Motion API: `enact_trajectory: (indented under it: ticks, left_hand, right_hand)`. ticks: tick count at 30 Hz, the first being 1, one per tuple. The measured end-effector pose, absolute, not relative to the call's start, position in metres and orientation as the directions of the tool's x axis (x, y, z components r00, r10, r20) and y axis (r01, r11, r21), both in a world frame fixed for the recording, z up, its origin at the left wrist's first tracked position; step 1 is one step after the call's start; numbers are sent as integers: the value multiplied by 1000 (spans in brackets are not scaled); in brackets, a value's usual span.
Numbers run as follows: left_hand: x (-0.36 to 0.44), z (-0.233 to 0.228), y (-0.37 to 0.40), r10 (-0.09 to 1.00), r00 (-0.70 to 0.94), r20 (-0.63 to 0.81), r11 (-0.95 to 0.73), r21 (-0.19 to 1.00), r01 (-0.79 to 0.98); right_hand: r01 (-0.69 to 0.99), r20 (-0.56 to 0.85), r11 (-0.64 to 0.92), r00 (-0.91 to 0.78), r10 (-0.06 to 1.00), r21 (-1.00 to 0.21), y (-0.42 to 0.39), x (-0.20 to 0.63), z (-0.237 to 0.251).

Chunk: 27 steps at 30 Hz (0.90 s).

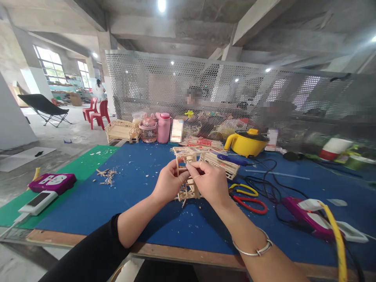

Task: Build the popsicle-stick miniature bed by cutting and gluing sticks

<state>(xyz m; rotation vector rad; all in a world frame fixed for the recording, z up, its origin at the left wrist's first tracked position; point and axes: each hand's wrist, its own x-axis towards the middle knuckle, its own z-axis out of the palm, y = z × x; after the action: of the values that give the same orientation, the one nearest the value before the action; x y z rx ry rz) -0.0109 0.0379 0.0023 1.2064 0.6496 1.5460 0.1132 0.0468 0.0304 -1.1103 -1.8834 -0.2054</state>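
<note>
At the middle of the blue mat (132, 215), a wooden frame (190, 190) of thin sticks stands between the person's two hands. The left hand (168, 182) grips its side, thumb against a crossbar; the right hand (213, 182) pinches it from the other side, the thumbs nearly meeting. Just beyond the right hand lies a slatted piece (231, 167), with scissors (251, 205) to the right and wood scraps (107, 177) well off to the left.
</note>
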Motion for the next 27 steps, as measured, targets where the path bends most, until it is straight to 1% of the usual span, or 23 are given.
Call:
enact_trajectory:
  ticks: [7,10,14,16,19,22,24,27]
  left_hand:
    - [-9,4,36,942,19,334,-308,887,-343]
    - [-13,9,35,946,58,320,-282,896,-344]
    - [-28,16,34,933,209,292,-207,913,-351]
    - [-35,17,35,931,234,278,-188,920,-345]
    - [-37,14,36,938,254,234,-164,949,-269]
    - [-32,9,36,926,313,210,-165,972,-165]
    - [-29,7,35,918,339,206,-162,975,-153]
    - [-29,6,37,940,307,146,-83,974,-209]
  right_hand:
    - [821,779,537,-205,593,-193,42,109,32]
    - [815,776,538,-190,601,-217,42,110,32]
    - [794,764,543,-164,625,-274,45,112,31]
    - [790,768,547,-161,620,-276,46,112,30]
    - [793,784,552,-161,599,-259,47,112,29]
    - [798,792,549,-161,589,-246,48,111,28]
    - [761,788,575,-142,599,-300,47,111,29]
    - [579,760,635,-38,648,-512,46,114,33]
